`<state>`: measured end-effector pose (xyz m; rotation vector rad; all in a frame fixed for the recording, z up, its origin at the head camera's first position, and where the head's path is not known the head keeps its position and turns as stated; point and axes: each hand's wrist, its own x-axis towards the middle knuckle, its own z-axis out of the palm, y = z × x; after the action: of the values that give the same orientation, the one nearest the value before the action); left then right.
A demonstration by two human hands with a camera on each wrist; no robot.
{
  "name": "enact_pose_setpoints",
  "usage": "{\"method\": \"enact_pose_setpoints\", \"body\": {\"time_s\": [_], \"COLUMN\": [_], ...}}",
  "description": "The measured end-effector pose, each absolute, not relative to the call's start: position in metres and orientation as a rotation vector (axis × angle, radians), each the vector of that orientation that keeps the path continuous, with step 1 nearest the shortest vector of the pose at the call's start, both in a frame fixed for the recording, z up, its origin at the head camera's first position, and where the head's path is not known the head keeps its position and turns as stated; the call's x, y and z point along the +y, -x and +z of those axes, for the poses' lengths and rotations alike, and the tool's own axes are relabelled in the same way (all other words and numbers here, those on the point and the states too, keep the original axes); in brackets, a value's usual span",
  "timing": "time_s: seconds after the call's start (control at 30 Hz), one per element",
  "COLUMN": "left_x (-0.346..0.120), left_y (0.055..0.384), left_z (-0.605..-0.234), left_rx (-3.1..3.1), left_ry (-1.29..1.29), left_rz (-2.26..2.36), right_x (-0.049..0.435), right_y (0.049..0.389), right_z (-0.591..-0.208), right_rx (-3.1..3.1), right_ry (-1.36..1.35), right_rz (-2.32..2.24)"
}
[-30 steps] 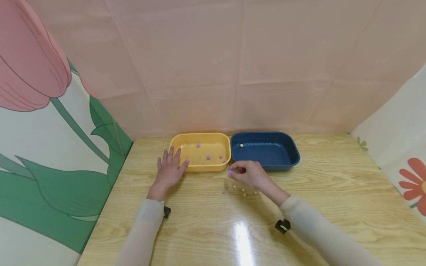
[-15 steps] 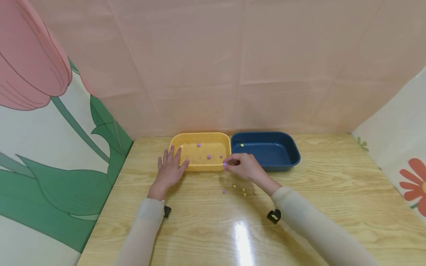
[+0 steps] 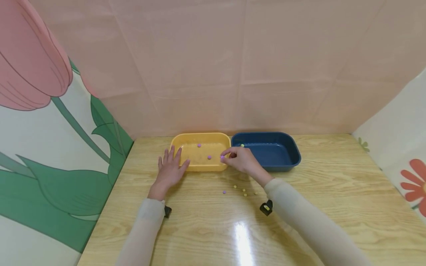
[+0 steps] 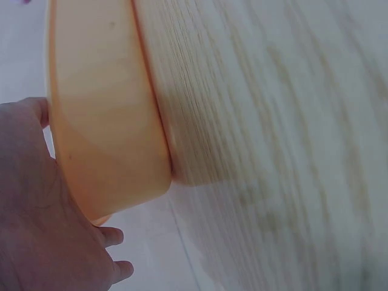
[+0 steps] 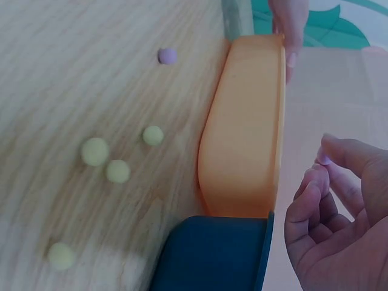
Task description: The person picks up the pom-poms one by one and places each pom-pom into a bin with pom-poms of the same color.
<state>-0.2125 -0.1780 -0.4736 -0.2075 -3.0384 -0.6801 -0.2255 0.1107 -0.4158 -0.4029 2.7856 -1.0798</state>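
Note:
Over the right end of the yellow tray (image 3: 189, 168), my right hand (image 3: 244, 159) pinches a small purple ball (image 3: 222, 157) between thumb and fingertips. My left hand (image 3: 168, 173) lies spread across the tray's front left corner, its fingers over the rim. Inside the tray are purple balls, one toward the back (image 3: 199, 145) and one near the middle (image 3: 209, 157). A dark blue tray (image 3: 273, 151) stands right beside it, with a yellow-green ball (image 3: 242, 145) at its left side. In the right wrist view, the pinched ball is mostly hidden by the fingers.
On the wooden table (image 3: 199, 229), in front of the trays, lie several pale yellow balls (image 5: 95, 151) and one purple ball (image 5: 167, 56). A pink sheet (image 3: 213, 66) rises behind the trays. Walls with flower prints stand at both sides.
My right hand has moved left and away from me, carrying the purple ball from in front of the trays to above the yellow tray. The left hand has stayed in place.

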Motion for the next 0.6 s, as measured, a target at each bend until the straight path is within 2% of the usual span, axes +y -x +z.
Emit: {"method": "enact_pose_setpoints", "body": {"time_s": [0.6], "left_x": [-0.178], "left_y": [0.209], "left_z": [-0.471], "left_rx": [-3.043], "left_ry": [0.199], "left_rz": [-0.670], "right_x": [0.085], "right_y": [0.262], "right_z": [-0.412], "right_rx": [2.753], "right_ry": [0.318], "right_rz": [-1.088]}}
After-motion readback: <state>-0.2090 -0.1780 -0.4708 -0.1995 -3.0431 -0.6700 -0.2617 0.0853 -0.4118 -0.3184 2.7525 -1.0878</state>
